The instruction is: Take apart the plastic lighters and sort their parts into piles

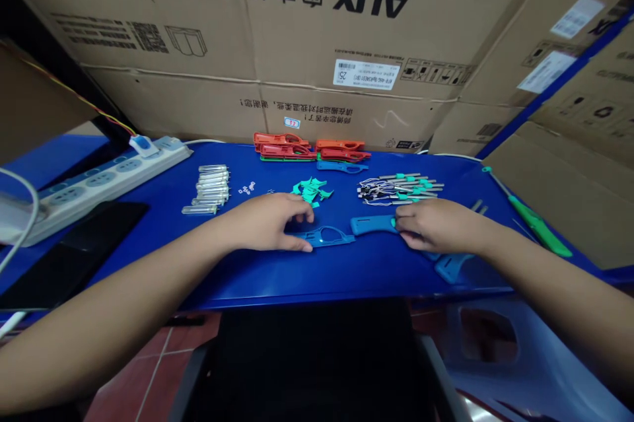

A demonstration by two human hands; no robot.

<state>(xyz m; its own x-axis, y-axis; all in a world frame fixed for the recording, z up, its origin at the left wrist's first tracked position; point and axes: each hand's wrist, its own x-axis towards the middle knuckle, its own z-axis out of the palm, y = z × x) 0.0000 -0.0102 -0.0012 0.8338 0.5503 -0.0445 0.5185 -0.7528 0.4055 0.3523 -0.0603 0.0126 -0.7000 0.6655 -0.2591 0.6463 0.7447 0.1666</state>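
My left hand is at the left end of a blue plastic shell with an oval opening, thumb and fingers apart around that end. My right hand has its fingers closed at the right end of another blue shell, with a bit of green at the fingertips. More blue pieces lie below my right hand. Small green parts are piled between the hands, farther back. Behind my right hand lie metal rods with green pieces and wires.
Clear tubes and tiny white parts lie at left, beside a power strip and a black flat object. Red and orange shells line the back by a cardboard wall. A green-handled tool lies at right.
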